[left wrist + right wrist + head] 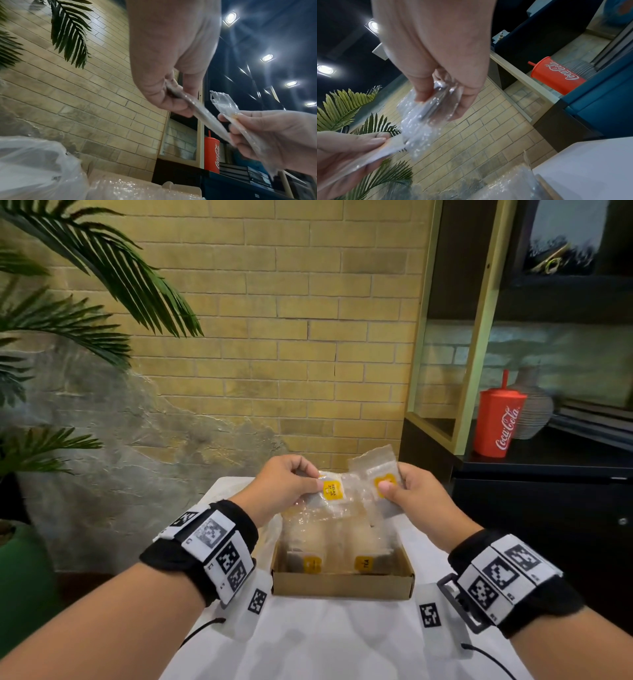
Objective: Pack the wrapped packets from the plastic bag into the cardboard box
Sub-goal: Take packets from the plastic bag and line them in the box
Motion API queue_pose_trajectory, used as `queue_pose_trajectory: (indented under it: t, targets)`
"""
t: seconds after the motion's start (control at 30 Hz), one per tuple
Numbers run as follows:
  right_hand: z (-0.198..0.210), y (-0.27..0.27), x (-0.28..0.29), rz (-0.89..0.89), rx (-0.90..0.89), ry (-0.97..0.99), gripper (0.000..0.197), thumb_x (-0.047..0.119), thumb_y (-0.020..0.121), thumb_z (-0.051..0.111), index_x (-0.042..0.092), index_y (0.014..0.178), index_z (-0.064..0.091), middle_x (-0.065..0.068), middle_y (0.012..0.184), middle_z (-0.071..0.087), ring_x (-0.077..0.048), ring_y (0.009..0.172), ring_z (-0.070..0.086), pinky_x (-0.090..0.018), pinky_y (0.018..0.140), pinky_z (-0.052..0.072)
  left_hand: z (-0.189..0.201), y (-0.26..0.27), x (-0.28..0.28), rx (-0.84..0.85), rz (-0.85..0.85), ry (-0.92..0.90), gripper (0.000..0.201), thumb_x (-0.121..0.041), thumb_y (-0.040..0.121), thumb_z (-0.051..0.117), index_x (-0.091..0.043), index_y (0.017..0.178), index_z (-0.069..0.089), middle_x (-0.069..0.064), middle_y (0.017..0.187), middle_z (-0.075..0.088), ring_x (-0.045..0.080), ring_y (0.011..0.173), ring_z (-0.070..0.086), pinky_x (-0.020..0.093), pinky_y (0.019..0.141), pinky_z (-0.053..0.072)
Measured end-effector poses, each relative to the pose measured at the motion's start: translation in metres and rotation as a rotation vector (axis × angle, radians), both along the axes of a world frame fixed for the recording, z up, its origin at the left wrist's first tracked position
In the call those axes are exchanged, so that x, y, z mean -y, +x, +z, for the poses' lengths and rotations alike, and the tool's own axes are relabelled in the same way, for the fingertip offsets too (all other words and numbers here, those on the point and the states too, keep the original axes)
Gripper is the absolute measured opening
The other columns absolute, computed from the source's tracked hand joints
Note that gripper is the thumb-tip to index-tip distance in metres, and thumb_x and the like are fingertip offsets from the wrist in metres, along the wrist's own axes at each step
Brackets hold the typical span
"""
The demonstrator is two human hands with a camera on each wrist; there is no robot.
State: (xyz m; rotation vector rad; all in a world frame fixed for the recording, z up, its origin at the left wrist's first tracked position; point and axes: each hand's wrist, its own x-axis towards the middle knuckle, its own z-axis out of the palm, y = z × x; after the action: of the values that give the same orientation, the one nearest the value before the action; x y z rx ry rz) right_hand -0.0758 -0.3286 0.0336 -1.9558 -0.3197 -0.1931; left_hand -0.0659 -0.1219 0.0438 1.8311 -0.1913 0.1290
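Note:
Above the open cardboard box (342, 584) I hold two bubble-wrapped packets with yellow stickers. My left hand (317, 481) pinches the left packet (333, 490) between thumb and fingers. My right hand (394, 486) pinches the right packet (376, 470) the same way. Their wrap edges overlap between the hands. In the left wrist view the left hand (171, 97) grips its packet (205, 117) edge-on. In the right wrist view the right hand (441, 94) grips its packet (418, 128). More packets (311, 564) lie in the box. The plastic bag (34, 162) sits left of the box.
The box stands on a white table (325, 645). A red Coca-Cola cup (498, 422) stands on a dark shelf unit at the right. Palm leaves (85, 268) hang at the left in front of a brick wall.

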Motion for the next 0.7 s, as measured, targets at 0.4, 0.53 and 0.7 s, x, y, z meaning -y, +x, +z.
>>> queue_pose_trajectory:
  t: [0.4,0.53,0.7]
  targets:
    - [-0.003,0.007,0.002,-0.065,-0.062,0.102,0.02,0.009,0.095,0.049,0.014,0.113,0.055,-0.014,0.117,0.058,-0.031,0.101,0.062,-0.027,0.063,0.055,-0.004,0.0,0.004,0.002,0.039,-0.014,0.022,-0.002,0.083,0.067,-0.013,0.07,0.052,0.002,0.065,0.059,0.004,0.043,0.052,0.013,0.04,0.04]
    - [-0.005,0.008,-0.001,-0.123,0.007,0.093,0.02,0.012,0.094,0.051,0.031,0.093,0.054,-0.006,0.115,0.057,-0.027,0.099,0.062,-0.044,0.084,0.055,-0.003,-0.005,0.011,-0.074,-0.067,0.061,0.032,0.004,0.094,0.042,-0.018,0.082,0.061,-0.004,0.075,0.056,0.009,0.061,0.049,0.016,0.053,0.045]
    - [-0.005,0.009,-0.013,-0.133,0.053,0.136,0.02,0.013,0.093,0.051,0.033,0.091,0.052,-0.006,0.108,0.06,-0.029,0.098,0.062,-0.049,0.088,0.052,-0.002,-0.011,0.023,-0.126,-0.177,0.056,0.013,-0.016,0.092,0.055,-0.017,0.087,0.066,-0.005,0.091,0.064,0.01,0.08,0.056,0.019,0.069,0.047]
